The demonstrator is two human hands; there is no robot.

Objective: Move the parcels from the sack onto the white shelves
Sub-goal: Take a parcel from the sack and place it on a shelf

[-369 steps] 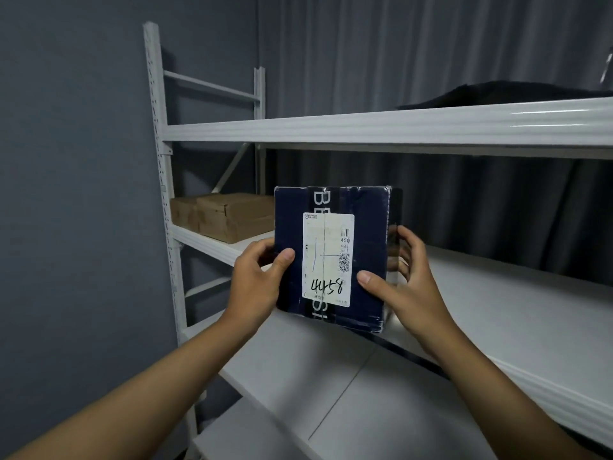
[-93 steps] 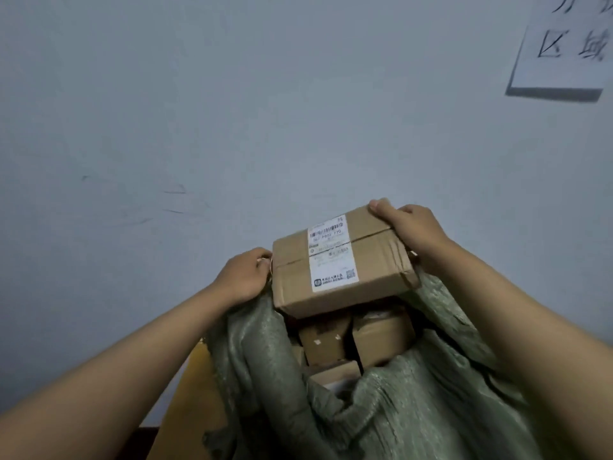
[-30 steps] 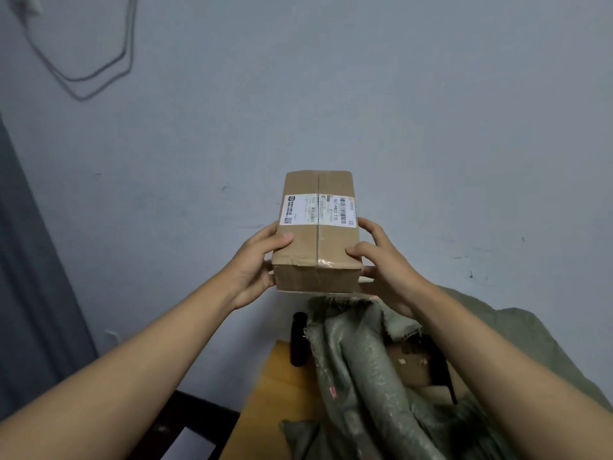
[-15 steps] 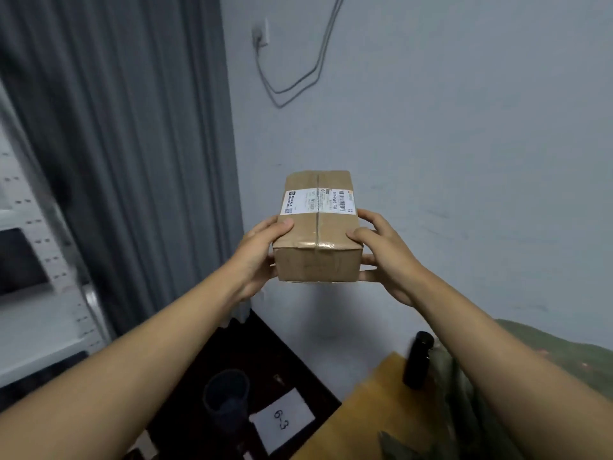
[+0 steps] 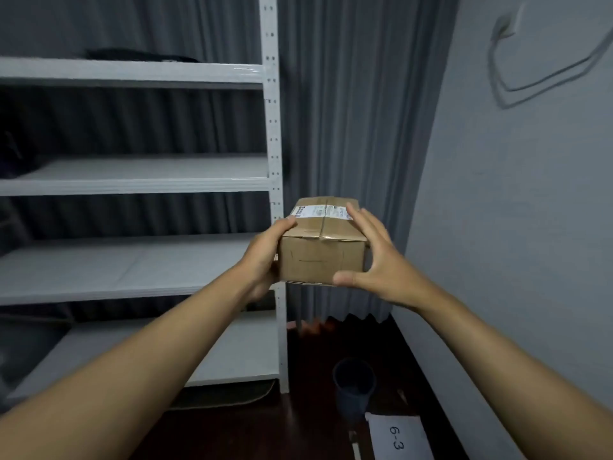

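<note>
I hold a brown cardboard parcel (image 5: 323,245) with a white label on its top, in front of me at chest height. My left hand (image 5: 263,257) grips its left side and my right hand (image 5: 378,260) presses its right side, thumb under the front edge. The white shelves (image 5: 132,180) fill the left half of the view, with their right upright post just left of the parcel. Several shelf boards show bare white surfaces. The sack is out of view.
A grey curtain (image 5: 351,127) hangs behind the shelves. A light wall (image 5: 517,227) with a looping cable stands at right. On the dark floor sit a dark bin (image 5: 353,390) and a paper sheet marked 6-3 (image 5: 398,438). A dark item lies on the top shelf.
The view has swung left from the wall and sack to the shelves. The parcel stays in both hands and now sits lower, beside the shelf post.
</note>
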